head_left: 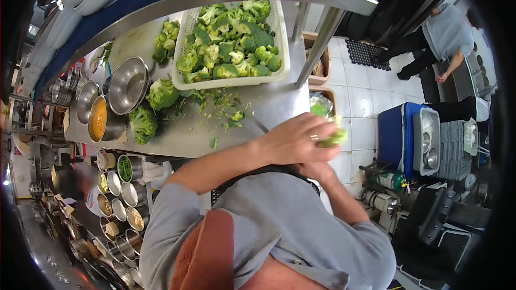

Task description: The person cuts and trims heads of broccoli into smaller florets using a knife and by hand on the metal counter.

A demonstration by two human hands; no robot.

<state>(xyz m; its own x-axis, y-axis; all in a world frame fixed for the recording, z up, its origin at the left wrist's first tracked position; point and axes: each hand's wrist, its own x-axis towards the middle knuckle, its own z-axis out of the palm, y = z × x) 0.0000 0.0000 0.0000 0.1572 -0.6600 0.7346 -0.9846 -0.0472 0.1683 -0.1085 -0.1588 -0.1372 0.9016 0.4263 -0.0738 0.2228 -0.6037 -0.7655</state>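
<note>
My left hand (303, 138) reaches across to the right, its fingers closed around a green broccoli piece (334, 137) beyond the counter edge. Behind it, my right hand (309, 169) is mostly hidden. A narrow knife blade (260, 123) shows past my left wrist, in line with my right hand; the handle and the grip are covered. A white plastic basket (285, 48) heaped with cut broccoli florets (236, 43) stands on the steel counter (274, 99). Two broccoli heads, one by the basket (162, 94) and one nearer me (143, 125), lie to the left among scattered green trimmings (220, 108).
Metal bowls (129, 85) and a pot of orange sauce (98, 120) stand at the left. A shelf post (321, 45) rises at the counter's right end. Bins (322, 96) and a blue cooler (395, 134) are on the floor. Another person (449, 32) stands at the far right.
</note>
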